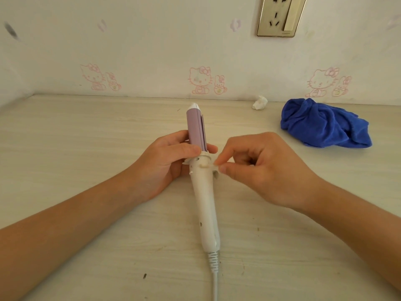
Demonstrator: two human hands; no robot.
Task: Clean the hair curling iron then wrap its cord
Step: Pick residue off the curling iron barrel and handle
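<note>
Blue cloth (321, 124) is laid aside on the worktop (86, 137), the curling iron (204, 192) mid-worktop is clasped at its barrel (195, 127) by the left grip (165, 161), its collar tab (209, 165) pinched by the right grip (260, 168), and the cord (214, 283) is seen unwrapped, so wiping is judged probably done.

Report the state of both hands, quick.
Left hand: grips the curling iron at the base of its purple barrel.
Right hand: pinches the white tab on the curling iron's collar.
</note>
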